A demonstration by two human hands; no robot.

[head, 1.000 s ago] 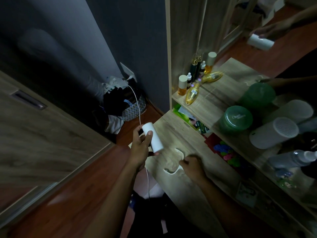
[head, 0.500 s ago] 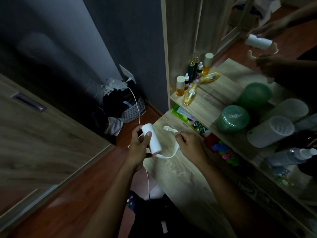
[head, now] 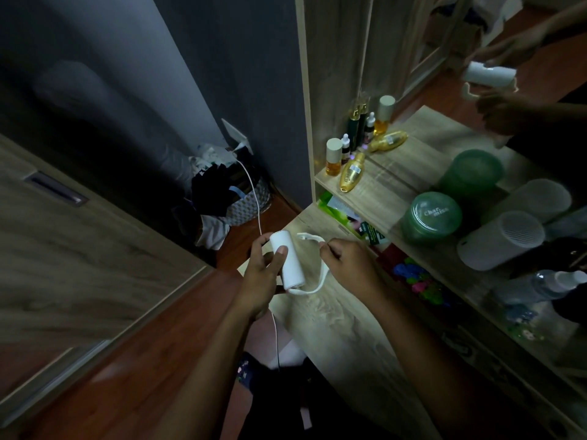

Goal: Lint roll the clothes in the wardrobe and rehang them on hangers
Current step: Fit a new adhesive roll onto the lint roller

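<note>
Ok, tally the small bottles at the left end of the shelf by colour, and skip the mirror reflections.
Amber bottle: 1
Gold bottle: 1
Dark green bottle: 1
Dark dropper bottle: 1
Total: 4

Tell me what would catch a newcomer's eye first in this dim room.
In the centre, the left hand grips a white roll, while the right hand pinches the curved white handle right beside it. To the right, a green jar stands on the wooden shelf. A basket heaped with clothes sits on the floor by the dark wall.
</note>
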